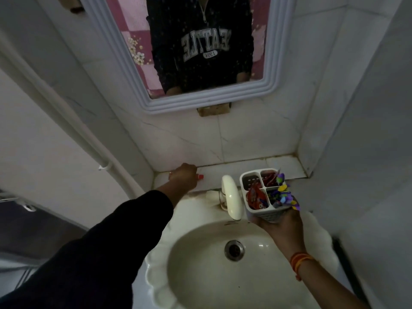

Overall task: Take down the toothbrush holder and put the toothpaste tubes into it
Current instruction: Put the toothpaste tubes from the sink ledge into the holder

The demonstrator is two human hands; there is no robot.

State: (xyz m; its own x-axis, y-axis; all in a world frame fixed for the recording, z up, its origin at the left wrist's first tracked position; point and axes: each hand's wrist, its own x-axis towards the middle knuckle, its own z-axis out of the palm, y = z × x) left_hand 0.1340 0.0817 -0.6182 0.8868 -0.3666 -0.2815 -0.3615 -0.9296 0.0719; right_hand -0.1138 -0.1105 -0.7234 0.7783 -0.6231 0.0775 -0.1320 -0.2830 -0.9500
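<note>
My right hand (278, 221) grips a white toothbrush holder (263, 192) from below, above the right rim of the sink. The holder has several compartments. Red toothpaste tubes (256, 196) stand in two of them, and purple and yellow items fill another. One back compartment looks empty. My left hand (182, 176) rests on the tiled ledge (234, 169) behind the sink, closed over a toothpaste tube whose red cap (200, 176) sticks out to the right; the tube's body is hidden under my fingers.
A white tap (231, 197) stands between my hands at the back of the cream sink (200, 241). A framed mirror (200, 63) hangs on the tiled wall above. A white pipe (66, 121) runs down the left wall.
</note>
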